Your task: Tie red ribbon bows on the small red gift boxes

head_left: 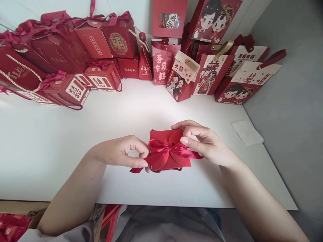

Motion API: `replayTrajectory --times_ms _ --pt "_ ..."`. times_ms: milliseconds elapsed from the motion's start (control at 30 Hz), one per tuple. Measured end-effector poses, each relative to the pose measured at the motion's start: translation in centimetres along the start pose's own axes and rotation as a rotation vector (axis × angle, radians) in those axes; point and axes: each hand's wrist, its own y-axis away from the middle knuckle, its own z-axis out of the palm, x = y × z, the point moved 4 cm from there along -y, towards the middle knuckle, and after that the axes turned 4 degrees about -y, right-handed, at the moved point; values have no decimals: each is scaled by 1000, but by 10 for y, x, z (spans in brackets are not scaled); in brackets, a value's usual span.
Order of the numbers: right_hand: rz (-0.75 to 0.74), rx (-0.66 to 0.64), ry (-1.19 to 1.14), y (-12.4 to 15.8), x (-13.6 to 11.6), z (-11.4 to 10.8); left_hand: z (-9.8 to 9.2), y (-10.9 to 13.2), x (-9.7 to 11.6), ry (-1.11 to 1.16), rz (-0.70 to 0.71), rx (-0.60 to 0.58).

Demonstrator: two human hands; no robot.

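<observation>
A small red gift box [166, 163] with overlapping rounded flaps sits on the white table in front of me. On top of it is a tied bow of shiny red ribbon [163, 148], with tails running out to the left and right. My left hand [126, 153] pinches the left tail between thumb and fingers, close to the box's left side. At the upper right corner of the box, my right hand [202, 139] has its fingers curled around the edge, and the thumb rests by the bow's right loop. Dark red cord shows along the box's front and back edges.
Red gift boxes [101, 79] with ribbons and rope handles are stacked at the back left. Several printed gift bags [180, 79] stand at the back right. A white tissue [247, 132] lies near the right edge beside a grey wall [285, 111]. Red packages [12, 225] are below, lower left.
</observation>
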Motion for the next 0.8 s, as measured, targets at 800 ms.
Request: replayTrajectory --times_ms 800 --pt "26 -8 -61 -2 3 1 4 -3 5 -29 -130 222"
